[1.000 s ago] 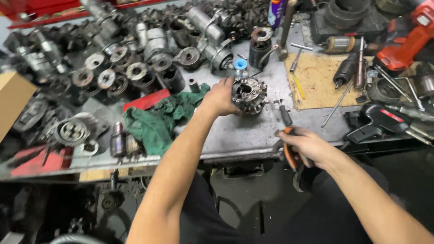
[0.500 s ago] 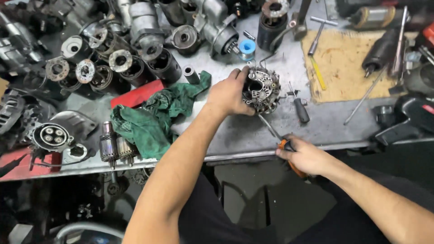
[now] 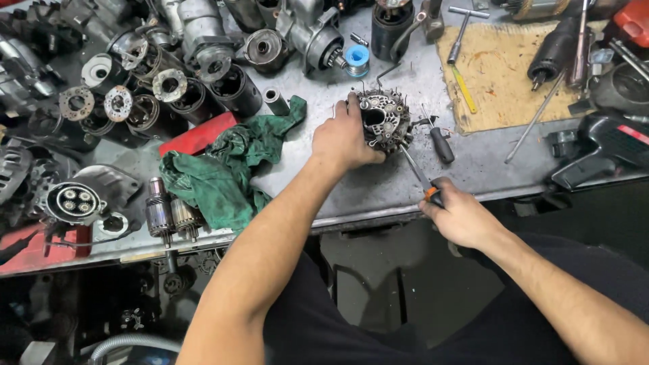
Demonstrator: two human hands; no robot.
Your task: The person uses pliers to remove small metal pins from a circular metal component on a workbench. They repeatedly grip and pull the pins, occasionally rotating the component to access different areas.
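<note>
Your left hand (image 3: 346, 140) clamps the alternator part (image 3: 384, 120) steady on the counter (image 3: 351, 189) so your right hand (image 3: 461, 217), gripping the screwdriver (image 3: 418, 173), can pry at it.

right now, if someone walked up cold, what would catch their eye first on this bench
At mid-bench the left hand grips a round metal alternator part, while the right hand at the bench's near edge holds an orange-handled screwdriver with its tip at that part. Just left of them lies a crumpled green rag. Behind it, dark motor housings crowd the far left of the grey table.
</note>
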